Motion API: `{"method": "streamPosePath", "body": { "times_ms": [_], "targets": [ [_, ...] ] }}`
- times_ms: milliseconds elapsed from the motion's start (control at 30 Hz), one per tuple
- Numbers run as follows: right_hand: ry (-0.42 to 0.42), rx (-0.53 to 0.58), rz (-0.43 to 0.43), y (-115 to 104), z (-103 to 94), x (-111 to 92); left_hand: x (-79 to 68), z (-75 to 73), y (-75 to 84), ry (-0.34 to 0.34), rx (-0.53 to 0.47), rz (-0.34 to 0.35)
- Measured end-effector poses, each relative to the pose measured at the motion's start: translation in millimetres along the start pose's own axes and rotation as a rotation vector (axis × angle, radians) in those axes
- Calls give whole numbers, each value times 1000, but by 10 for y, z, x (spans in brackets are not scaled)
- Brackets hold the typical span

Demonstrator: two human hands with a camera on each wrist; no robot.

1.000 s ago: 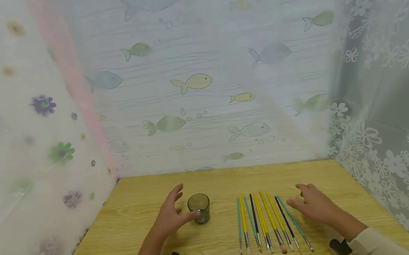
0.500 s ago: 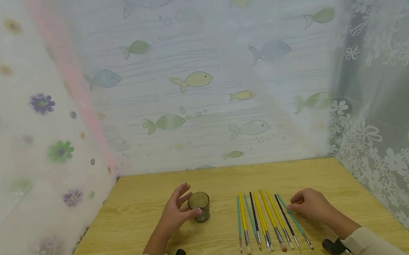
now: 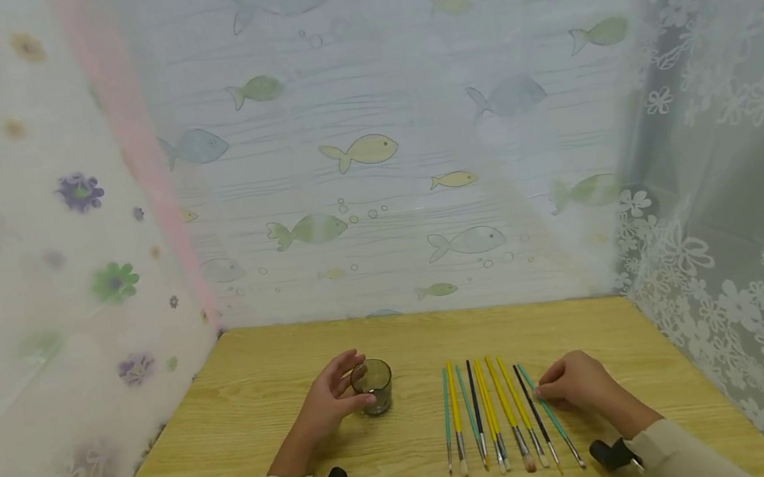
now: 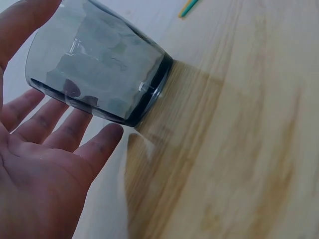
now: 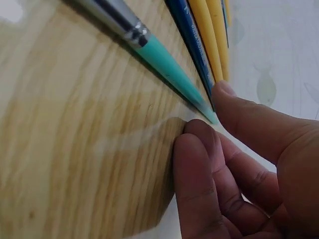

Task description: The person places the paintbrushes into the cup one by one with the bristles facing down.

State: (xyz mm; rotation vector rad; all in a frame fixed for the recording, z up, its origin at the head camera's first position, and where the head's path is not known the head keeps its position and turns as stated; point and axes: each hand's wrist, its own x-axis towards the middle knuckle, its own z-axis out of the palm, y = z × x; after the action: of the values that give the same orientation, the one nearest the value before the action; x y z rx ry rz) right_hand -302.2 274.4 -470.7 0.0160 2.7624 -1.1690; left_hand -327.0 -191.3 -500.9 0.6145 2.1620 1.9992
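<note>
On a wood-grain table, the left hand spreads around an upright, see-through smoky-glass tumbler, well apart from the row of multicoloured paintbrushes, whose rightmost turquoise-handled brush meets the curled right hand, pinched or not I cannot tell.

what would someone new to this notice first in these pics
Probably the bright fan of yellow, teal and dark brushes, bristles toward the person, right of centre on the wooden table. Next might be the smoky glass left of them, beside the left grip. Behind it all, pale fish drawings cover the backdrop.
</note>
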Motion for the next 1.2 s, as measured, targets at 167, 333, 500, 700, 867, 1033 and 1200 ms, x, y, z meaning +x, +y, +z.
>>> {"method": "streamPosePath", "body": {
  "times_ms": [167, 333, 500, 700, 867, 1033, 1200],
  "targets": [
    [15, -40, -5, -39, 0, 3, 12, -1, -52, 5, -8, -22],
    [24, -46, 6, -61, 11, 23, 16, -9, -96, -6, -77, -32],
    [8, -1, 25, -31, 12, 48, 22, -22, -134, -15, -74, -26],
    [-32, 79, 48, 36, -13, 61, 15, -20, -145, -27, -55, -16],
    [-87, 203, 42, 85, -62, 87, 10, -25, -150, -41, -32, -14],
    [-145, 353, 11, 60, -126, 110, 12, -26, -164, -38, -45, -26],
    [-139, 428, -3, -62, -116, 119, 23, -25, -179, -31, -67, -27]
  ]
}}
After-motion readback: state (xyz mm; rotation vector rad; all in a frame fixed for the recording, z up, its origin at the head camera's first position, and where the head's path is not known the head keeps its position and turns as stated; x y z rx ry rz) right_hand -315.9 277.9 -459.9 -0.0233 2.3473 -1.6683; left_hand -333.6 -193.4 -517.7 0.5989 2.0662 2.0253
